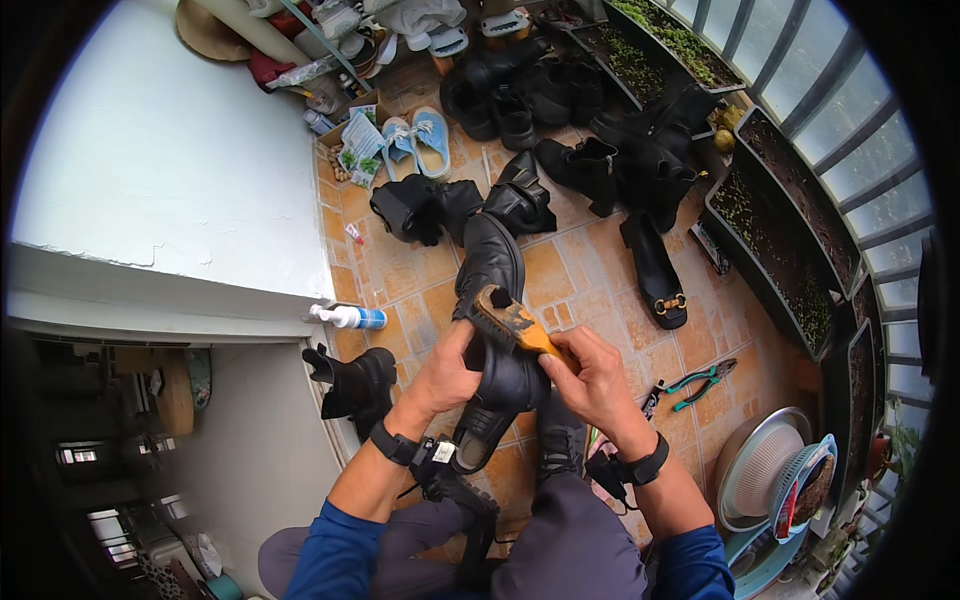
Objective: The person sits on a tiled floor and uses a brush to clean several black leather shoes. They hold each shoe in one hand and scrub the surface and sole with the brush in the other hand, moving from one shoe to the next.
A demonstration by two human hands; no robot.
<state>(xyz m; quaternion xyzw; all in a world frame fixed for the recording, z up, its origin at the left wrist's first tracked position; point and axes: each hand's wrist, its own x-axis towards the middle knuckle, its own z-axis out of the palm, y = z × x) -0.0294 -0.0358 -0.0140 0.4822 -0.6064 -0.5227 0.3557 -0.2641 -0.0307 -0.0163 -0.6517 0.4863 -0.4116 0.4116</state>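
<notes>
My left hand (444, 369) grips a black leather shoe (510, 375), its thumb at the opening. In my right hand (592, 375) is the yellow handle of a worn shoe brush (517, 322), whose bristles face the black leather. The brush head lies over the upper part of the shoe. Beyond it, a black lace-up leather shoe (489, 255) points away from me; where the held shoe ends and this one begins is partly hidden. Below my hands sits another black laced shoe (480, 435). A white and blue pump bottle (352, 316) lies on its side to the left.
Several black shoes and boots (577, 169) cover the far tiles, beside light blue sneakers (417, 144). At right are a black loafer (654, 274), green-handled pliers (701, 384), a metal basin (757, 465) and planters (772, 255). A black ankle boot (356, 386) stands near the left wall.
</notes>
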